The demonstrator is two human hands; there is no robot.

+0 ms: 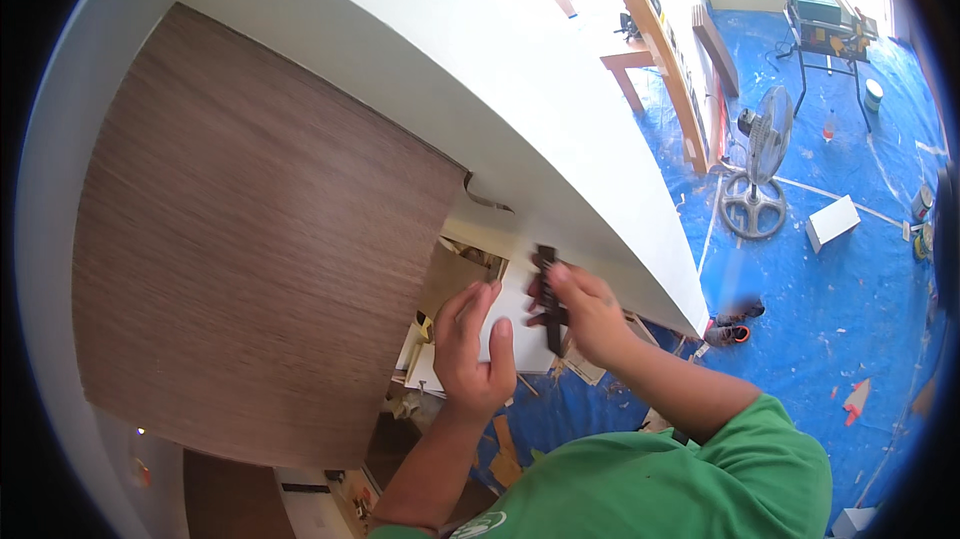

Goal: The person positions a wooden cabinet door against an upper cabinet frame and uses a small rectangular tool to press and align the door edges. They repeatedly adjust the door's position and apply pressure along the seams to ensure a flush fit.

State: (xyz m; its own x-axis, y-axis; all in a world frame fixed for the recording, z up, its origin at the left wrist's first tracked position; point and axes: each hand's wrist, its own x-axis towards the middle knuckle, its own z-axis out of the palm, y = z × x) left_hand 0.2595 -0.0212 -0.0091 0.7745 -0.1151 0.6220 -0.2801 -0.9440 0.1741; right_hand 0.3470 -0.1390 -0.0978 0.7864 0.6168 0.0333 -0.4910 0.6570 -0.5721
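A large brown wood-grain panel (270,239) fills the left side, set against a white wall (520,129). Beside its right edge my left hand (475,354) is raised with fingers stretched and thumb apart, holding nothing. My right hand (580,314) grips a narrow black tool (549,304), held roughly upright; its exact kind is blurred by motion. At the panel's upper right corner a thin dark strip (487,196) curls away toward the wall. A gap separates the tool from my left fingers.
Blue sheeting (800,339) covers the floor, with scraps on it. A pedestal fan (765,159), a white box (832,223) and a table saw on a stand (822,24) stand at right. Dark shoes (728,334) show by the wall's end. Boards and debris lie below my hands.
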